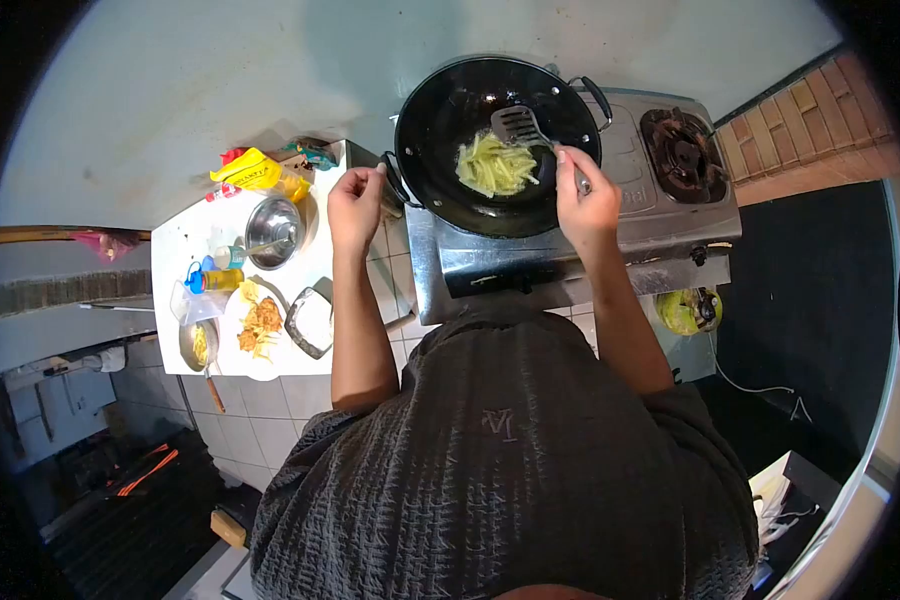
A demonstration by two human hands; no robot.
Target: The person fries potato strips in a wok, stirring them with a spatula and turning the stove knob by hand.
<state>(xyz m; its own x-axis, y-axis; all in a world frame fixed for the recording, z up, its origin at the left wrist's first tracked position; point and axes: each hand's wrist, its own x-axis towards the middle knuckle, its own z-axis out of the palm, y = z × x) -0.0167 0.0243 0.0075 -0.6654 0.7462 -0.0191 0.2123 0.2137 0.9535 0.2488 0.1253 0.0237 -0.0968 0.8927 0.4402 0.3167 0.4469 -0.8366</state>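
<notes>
A black two-handled wok sits on the left burner of a steel gas stove. Pale cut potato strips lie in shiny oil at its bottom. My right hand is closed round the handle of a slotted spatula, whose head rests over the strips' upper right edge. At the wok's left side, my left hand has its fingers closed at the loop handle, thumb against it.
The stove has a bare right burner. On the white table at left are a steel bowl, a plate of fried food, a black-rimmed dish, an oil bottle, a small pan and a yellow packet.
</notes>
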